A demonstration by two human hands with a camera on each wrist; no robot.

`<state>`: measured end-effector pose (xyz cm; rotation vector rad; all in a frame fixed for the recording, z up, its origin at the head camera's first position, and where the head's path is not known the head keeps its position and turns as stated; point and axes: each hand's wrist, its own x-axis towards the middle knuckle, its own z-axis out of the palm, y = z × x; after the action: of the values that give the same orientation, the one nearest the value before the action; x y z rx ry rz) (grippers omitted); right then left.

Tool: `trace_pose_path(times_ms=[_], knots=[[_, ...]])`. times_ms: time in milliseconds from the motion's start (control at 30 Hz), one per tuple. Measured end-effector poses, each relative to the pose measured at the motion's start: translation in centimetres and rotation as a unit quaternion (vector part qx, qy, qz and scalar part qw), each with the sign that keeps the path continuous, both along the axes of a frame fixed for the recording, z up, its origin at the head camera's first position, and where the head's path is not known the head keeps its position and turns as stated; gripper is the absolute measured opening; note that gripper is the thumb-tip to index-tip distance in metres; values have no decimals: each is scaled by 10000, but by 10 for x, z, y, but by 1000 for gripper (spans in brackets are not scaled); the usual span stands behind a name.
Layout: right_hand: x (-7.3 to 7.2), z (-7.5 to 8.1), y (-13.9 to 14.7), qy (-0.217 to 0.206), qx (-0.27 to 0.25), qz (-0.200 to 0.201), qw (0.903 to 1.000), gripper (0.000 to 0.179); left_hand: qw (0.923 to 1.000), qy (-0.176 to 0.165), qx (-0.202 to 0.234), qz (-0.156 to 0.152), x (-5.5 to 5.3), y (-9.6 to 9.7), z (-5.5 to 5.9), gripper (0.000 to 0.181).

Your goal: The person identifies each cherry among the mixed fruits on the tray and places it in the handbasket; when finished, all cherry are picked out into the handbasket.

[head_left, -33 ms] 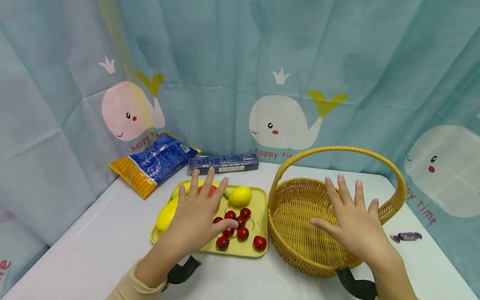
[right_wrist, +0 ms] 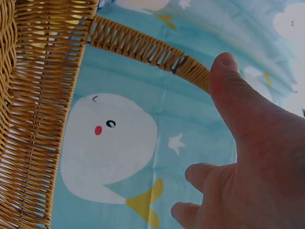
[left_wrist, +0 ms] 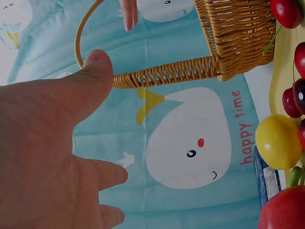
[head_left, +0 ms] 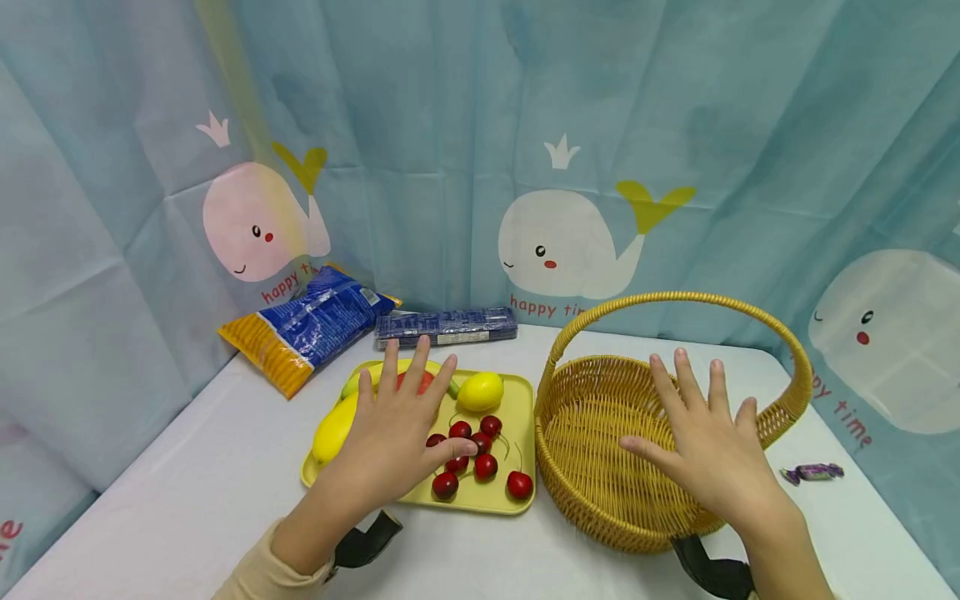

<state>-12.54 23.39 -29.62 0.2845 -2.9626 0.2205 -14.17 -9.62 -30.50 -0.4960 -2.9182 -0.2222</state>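
My left hand hovers with spread fingers above a yellow tray, holding nothing. On the tray lie several red cherries, a lemon, a larger yellow fruit and a red fruit, partly hidden by the hand in the head view. My right hand, fingers also spread, is over the right part of a wicker basket with a tall arched handle. Nothing is in its grasp. Inside the basket no item shows, though the hand covers part of it.
A blue and orange snack bag leans against the curtain at the back left. Beside it lies a long dark-blue package. A purple wrapped candy rests on the white table to the right of the basket.
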Motion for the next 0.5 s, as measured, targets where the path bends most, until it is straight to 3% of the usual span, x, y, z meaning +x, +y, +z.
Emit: trace_pose_path(times_ms=[500], knots=[[6,9,10,61,-171,-110,9998,95,9999,-20,157,-34,-2,-3,1,94]])
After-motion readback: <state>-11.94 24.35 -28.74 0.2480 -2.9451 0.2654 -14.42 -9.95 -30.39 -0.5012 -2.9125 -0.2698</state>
